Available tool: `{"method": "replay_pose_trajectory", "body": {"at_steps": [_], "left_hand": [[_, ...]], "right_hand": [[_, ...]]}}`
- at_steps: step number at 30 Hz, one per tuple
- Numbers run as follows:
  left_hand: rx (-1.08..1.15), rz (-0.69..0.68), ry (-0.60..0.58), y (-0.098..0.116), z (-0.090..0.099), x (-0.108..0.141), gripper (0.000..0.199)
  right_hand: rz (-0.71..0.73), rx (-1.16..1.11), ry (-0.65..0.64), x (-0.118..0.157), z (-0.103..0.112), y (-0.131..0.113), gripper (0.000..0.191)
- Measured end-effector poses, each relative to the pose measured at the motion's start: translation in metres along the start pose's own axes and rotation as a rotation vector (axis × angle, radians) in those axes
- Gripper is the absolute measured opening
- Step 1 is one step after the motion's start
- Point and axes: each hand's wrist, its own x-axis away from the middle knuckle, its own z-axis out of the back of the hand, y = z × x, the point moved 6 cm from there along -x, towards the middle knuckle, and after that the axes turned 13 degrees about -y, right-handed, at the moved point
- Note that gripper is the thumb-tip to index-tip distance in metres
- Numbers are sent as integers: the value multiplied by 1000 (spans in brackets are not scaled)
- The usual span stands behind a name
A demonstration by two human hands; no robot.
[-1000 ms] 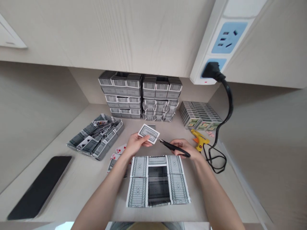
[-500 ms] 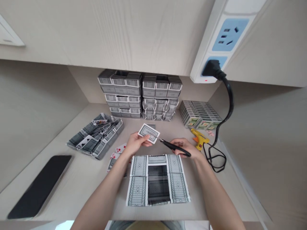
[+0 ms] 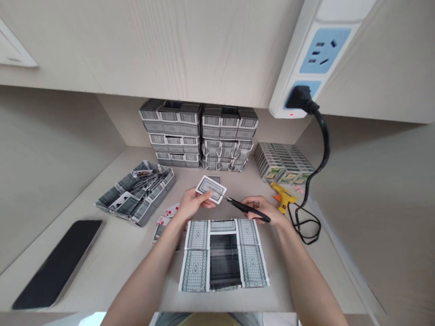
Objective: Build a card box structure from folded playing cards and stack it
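Between the thumb and fingers of my left hand (image 3: 194, 203) is a playing card (image 3: 208, 185), its grey patterned back facing up. My right hand (image 3: 261, 208) grips black-handled scissors (image 3: 249, 209), whose blades reach over the card's right part. Just in front of both hands sits a box built from playing cards (image 3: 195, 267), with a rectangular opening in its top. Loose cards (image 3: 163, 221), some with red diamonds, lie partly hidden under my left forearm. Behind the held card, another card (image 3: 215, 179) rests on the table.
A card-built tray (image 3: 154, 201) full of cards and a black phone (image 3: 56, 265) are at left. Card boxes (image 3: 176, 127) stand stacked at the back. On the right are card packs (image 3: 283, 163), a yellow glue gun (image 3: 284, 197) with its cord, and a power strip (image 3: 295, 97) above.
Both hands, the card and the scissors keep nearly the same positions. The whole view has shifted very slightly.
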Motion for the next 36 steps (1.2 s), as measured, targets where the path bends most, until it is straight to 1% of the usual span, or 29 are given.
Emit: {"method": "replay_pose_trajectory", "body": {"at_steps": [9, 15, 21, 28, 36], "left_hand": [[-27, 13, -2, -1, 1, 0, 28], [-51, 22, 6, -2, 2, 0, 30], [-44, 15, -24, -1, 0, 0, 30], [-62, 22, -31, -1, 0, 0, 32], [-48, 18, -11, 0, 0, 1, 30]], "right_hand": [[1, -8, -13, 1, -1, 1, 43], [-7, -10, -6, 1, -1, 0, 46], [10, -18, -20, 2, -1, -1, 42], [-28, 0, -17, 2, 0, 1, 42], [-8, 12, -15, 2, -2, -2, 42]]}}
